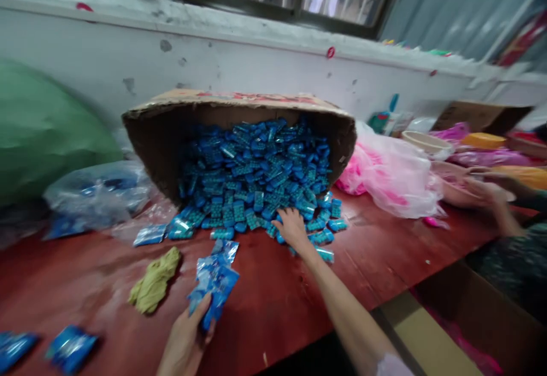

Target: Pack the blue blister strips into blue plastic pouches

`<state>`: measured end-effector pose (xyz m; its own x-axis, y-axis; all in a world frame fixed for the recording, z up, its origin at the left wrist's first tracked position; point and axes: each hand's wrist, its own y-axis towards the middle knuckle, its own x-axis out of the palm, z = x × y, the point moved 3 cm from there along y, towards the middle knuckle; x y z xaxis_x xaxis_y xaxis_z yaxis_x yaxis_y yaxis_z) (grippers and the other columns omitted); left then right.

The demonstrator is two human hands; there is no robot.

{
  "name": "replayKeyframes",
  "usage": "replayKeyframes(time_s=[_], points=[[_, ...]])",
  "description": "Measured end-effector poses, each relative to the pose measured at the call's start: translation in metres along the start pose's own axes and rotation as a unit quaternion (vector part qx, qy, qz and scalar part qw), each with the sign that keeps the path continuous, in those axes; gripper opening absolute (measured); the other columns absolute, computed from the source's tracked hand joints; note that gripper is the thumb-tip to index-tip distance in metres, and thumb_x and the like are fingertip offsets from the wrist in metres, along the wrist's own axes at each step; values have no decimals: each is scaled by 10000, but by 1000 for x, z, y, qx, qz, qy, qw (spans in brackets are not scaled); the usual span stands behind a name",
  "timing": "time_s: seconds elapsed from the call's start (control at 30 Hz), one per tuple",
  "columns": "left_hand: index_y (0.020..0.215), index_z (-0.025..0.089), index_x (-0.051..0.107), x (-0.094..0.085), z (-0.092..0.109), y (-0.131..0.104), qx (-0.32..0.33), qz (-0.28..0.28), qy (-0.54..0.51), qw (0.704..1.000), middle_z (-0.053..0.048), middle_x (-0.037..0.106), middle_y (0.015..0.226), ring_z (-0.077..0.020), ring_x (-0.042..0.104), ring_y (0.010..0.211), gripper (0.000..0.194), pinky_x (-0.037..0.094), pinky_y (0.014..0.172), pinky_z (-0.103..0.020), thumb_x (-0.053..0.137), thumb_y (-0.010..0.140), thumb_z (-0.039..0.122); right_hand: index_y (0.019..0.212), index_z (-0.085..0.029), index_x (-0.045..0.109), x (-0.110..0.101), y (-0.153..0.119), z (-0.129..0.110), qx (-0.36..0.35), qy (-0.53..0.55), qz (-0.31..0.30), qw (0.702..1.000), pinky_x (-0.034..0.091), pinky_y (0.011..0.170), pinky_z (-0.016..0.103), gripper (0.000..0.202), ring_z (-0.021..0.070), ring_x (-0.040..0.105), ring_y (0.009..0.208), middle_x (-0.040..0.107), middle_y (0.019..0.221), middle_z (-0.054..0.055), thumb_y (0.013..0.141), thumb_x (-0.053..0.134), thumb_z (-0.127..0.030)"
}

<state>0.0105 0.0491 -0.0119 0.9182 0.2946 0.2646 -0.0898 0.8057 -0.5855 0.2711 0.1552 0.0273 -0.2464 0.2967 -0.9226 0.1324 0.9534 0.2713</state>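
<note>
- Two hands of ours show: our left hand (186, 330), lower centre-left, has its grip closed around blue packets (217, 285).
- At the frame's centre, our right hand (293, 229) touches the pile's front edge, fingers slightly bent; we cannot tell whether its grip holds anything.
- We see small blue containers (256, 165) spilling from a cardboard box (147, 139), mid-frame, onto the red desk (273, 302).

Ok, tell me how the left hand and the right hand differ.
The left hand grips blue packets; the right hand has its fingers on the blue containers, any grip unclear. The left hand is nearer the camera; the right hand is farther out, before the cardboard box. Both hands are bare.
</note>
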Motion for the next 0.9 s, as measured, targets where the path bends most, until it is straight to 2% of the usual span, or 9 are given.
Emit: replayKeyframes(time_s=[0.13, 0.27, 0.37, 0.47, 0.53, 0.6, 0.7, 0.77, 0.9], points=[[609, 166, 454, 0, 1, -5, -9, -7, -41, 999, 73, 466, 428, -65, 411, 351, 379, 268, 315, -174, 752, 476, 359, 1073, -194, 564, 15, -19, -10, -11, 14, -35, 999, 356, 809, 397, 288, 278, 445, 1025, 529, 1133, 119, 801, 543, -288], [679, 149, 499, -2, -1, -9, -21, -12, -17, 1000, 40, 542, 491, -85, 483, 404, 303, 310, 352, -180, 718, 550, 315, 1060, -211, 580, 2, -48, -29, -50, 47, -44, 997, 266, 897, 487, 292, 316, 383, 1111, 529, 1155, 113, 778, 572, -286], [669, 138, 526, -3, -2, -10, 9, -7, 2, 1000, 30, 562, 504, -85, 487, 426, 270, 325, 378, -186, 709, 564, 306, 1087, -194, 559, -5, -76, -61, -65, 210, -55, 974, 304, 908, 425, 305, 259, 448, 1060, 560, 1106, 102, 792, 548, -271], [699, 130, 567, -5, -5, -7, 52, 14, 7, 999, 29, 575, 537, -80, 479, 447, 277, 335, 403, -192, 714, 556, 317, 1100, -212, 537, 11, -106, -100, -37, 464, -189, 865, 429, 768, 288, 327, 167, 558, 854, 612, 994, 42, 779, 554, -273], [685, 125, 573, -8, -8, -4, 78, 21, 13, 997, 35, 554, 519, -73, 457, 439, 271, 335, 412, -195, 707, 566, 329, 962, -185, 597, 26, -121, -119, 21, 558, -242, 794, 445, 685, 254, 219, 145, 571, 745, 633, 844, 16, 760, 558, -260], [647, 121, 566, -10, -11, -2, 94, 27, 25, 995, 41, 524, 478, -70, 433, 421, 266, 330, 412, -199, 696, 581, 344, 750, -153, 607, 37, -128, -129, 87, 613, -265, 739, 432, 600, 234, 122, 124, 548, 609, 595, 644, -14, 737, 562, -266], [640, 118, 574, -14, -13, 0, 107, 41, 38, 993, 40, 522, 466, -69, 426, 413, 280, 333, 409, -200, 688, 587, 367, 609, -156, 526, 45, -131, -135, 154, 659, -280, 681, 397, 518, 225, 191, 99, 479, 480, 501, 502, -49, 699, 582, -315], [643, 117, 582, -15, -11, -2, 107, 44, 38, 993, 36, 531, 474, -75, 438, 417, 298, 349, 408, -203, 683, 585, 391, 608, -166, 495, 44, -131, -135, 156, 658, -273, 684, 380, 506, 221, 215, 94, 451, 470, 474, 499, -57, 707, 571, -342], [703, 115, 612, -15, -7, -8, 76, -5, 31, 997, 9, 583, 526, -106, 496, 453, 332, 391, 410, -219, 693, 561, 403, 586, -182, 441, 39, -135, -132, 96, 580, -225, 777, 308, 473, 198, 279, 84, 372, 493, 401, 518, -62, 777, 506, -374]])
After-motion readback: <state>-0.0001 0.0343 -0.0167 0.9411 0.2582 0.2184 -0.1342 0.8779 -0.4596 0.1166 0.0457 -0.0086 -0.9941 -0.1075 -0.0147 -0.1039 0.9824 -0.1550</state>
